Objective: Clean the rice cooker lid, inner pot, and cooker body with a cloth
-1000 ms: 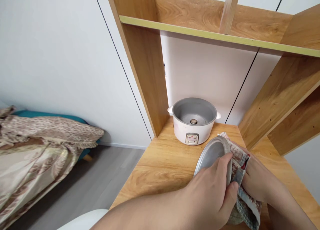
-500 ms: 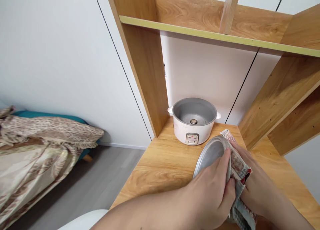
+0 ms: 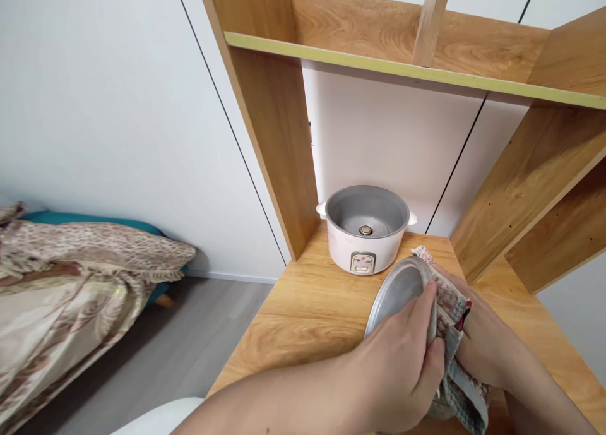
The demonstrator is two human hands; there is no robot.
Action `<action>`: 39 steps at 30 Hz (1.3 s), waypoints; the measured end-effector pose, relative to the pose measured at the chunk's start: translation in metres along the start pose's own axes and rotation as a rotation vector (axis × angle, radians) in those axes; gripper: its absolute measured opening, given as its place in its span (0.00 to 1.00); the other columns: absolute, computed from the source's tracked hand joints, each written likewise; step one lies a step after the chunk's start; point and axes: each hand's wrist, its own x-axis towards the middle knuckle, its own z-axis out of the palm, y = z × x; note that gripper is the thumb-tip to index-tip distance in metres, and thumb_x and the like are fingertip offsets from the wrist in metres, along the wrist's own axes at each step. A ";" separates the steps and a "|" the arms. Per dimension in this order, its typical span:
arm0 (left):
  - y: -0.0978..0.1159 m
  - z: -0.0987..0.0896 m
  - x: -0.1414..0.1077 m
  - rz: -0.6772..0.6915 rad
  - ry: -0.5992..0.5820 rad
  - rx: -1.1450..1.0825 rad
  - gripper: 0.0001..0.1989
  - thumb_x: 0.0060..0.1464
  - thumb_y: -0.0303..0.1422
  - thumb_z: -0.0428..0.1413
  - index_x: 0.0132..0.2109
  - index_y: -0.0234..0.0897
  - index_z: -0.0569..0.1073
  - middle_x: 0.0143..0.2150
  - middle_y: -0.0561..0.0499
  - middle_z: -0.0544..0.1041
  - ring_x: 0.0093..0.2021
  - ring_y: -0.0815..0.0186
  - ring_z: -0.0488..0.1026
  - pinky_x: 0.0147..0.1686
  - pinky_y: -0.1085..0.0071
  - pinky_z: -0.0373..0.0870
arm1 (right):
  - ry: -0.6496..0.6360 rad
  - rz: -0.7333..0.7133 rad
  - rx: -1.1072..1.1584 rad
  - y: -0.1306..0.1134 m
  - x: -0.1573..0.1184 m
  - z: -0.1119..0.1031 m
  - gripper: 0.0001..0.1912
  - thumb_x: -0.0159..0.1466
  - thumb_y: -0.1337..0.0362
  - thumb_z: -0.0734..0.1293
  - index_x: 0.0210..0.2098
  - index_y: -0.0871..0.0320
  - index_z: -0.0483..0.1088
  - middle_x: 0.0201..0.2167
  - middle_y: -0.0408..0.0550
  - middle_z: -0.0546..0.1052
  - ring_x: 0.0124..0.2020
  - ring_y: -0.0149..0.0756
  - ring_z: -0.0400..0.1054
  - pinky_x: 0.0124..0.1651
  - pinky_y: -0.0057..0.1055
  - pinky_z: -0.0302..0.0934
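Right now, mid-wipe: metal pot lid (image 3: 396, 290) held on edge above the table (image 3: 303, 309), cloth (image 3: 449, 321) pressed to its far side.
Left hand (image 3: 402, 365) is clamped on the lid's rim, right hand (image 3: 483, 350) closed on the patterned cloth behind it. By my read the wiping is under way, not finished; the near face looks dull grey, smooth, no obvious grime. The lidless rice cooker (image 3: 363, 228) sits just beyond.

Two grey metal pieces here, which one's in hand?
The lid, tilted on edge between left hand and cloth-covered right hand. The cooker stands untouched behind it.
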 end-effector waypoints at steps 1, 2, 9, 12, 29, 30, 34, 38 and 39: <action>-0.001 0.000 0.000 -0.008 0.014 -0.009 0.36 0.71 0.34 0.45 0.79 0.30 0.43 0.74 0.30 0.63 0.72 0.45 0.64 0.70 0.45 0.65 | 0.004 -0.006 -0.027 0.002 -0.003 0.003 0.38 0.67 0.65 0.63 0.76 0.46 0.55 0.75 0.50 0.61 0.75 0.57 0.53 0.71 0.60 0.60; -0.002 0.001 0.001 -0.014 0.031 -0.020 0.35 0.71 0.34 0.45 0.79 0.31 0.44 0.74 0.31 0.63 0.72 0.46 0.65 0.70 0.45 0.65 | 0.011 -0.014 -0.061 0.003 -0.006 0.006 0.38 0.68 0.64 0.62 0.76 0.47 0.55 0.76 0.50 0.60 0.75 0.58 0.53 0.71 0.61 0.60; -0.006 0.004 0.003 -0.005 0.063 -0.047 0.36 0.72 0.33 0.46 0.80 0.35 0.41 0.76 0.33 0.59 0.75 0.47 0.60 0.72 0.44 0.61 | 0.074 -0.023 -0.162 0.009 -0.020 0.019 0.43 0.70 0.61 0.62 0.80 0.47 0.41 0.77 0.56 0.55 0.76 0.63 0.51 0.70 0.68 0.57; -0.004 0.003 0.004 0.001 0.038 -0.043 0.36 0.71 0.32 0.46 0.79 0.31 0.41 0.75 0.31 0.60 0.74 0.47 0.61 0.72 0.44 0.61 | 0.043 -0.027 -0.108 0.007 -0.011 0.012 0.45 0.68 0.62 0.63 0.80 0.47 0.41 0.77 0.55 0.56 0.76 0.61 0.51 0.71 0.65 0.58; -0.005 0.003 0.002 0.005 0.042 -0.025 0.36 0.71 0.33 0.45 0.79 0.32 0.42 0.74 0.30 0.62 0.73 0.46 0.63 0.70 0.44 0.64 | 0.047 -0.052 -0.181 0.004 -0.014 0.012 0.46 0.70 0.62 0.62 0.80 0.47 0.35 0.77 0.57 0.55 0.76 0.61 0.51 0.69 0.66 0.59; -0.005 0.003 0.002 0.008 0.044 -0.022 0.36 0.71 0.33 0.45 0.79 0.31 0.42 0.74 0.30 0.62 0.73 0.47 0.63 0.71 0.45 0.64 | 0.062 -0.056 -0.203 0.003 -0.015 0.013 0.46 0.70 0.62 0.61 0.80 0.47 0.34 0.77 0.57 0.54 0.75 0.62 0.51 0.69 0.67 0.60; -0.007 0.004 0.004 0.023 0.060 -0.007 0.36 0.70 0.33 0.46 0.79 0.31 0.43 0.73 0.29 0.64 0.71 0.45 0.67 0.68 0.43 0.67 | 0.081 -0.096 -0.213 0.003 -0.012 0.011 0.45 0.70 0.61 0.61 0.80 0.47 0.34 0.77 0.57 0.56 0.74 0.62 0.54 0.67 0.66 0.62; -0.008 0.003 0.005 0.044 0.079 -0.009 0.38 0.69 0.31 0.48 0.80 0.35 0.41 0.72 0.30 0.66 0.70 0.43 0.68 0.67 0.42 0.68 | 0.048 -0.088 -0.114 0.005 0.000 0.004 0.43 0.70 0.60 0.62 0.80 0.50 0.39 0.76 0.57 0.58 0.74 0.58 0.55 0.69 0.62 0.62; -0.008 0.003 0.005 0.046 0.067 -0.008 0.38 0.69 0.31 0.48 0.80 0.35 0.41 0.72 0.30 0.66 0.70 0.43 0.68 0.67 0.41 0.68 | 0.033 -0.070 -0.089 0.005 0.002 0.002 0.42 0.70 0.60 0.61 0.80 0.49 0.41 0.76 0.56 0.58 0.74 0.57 0.55 0.69 0.62 0.62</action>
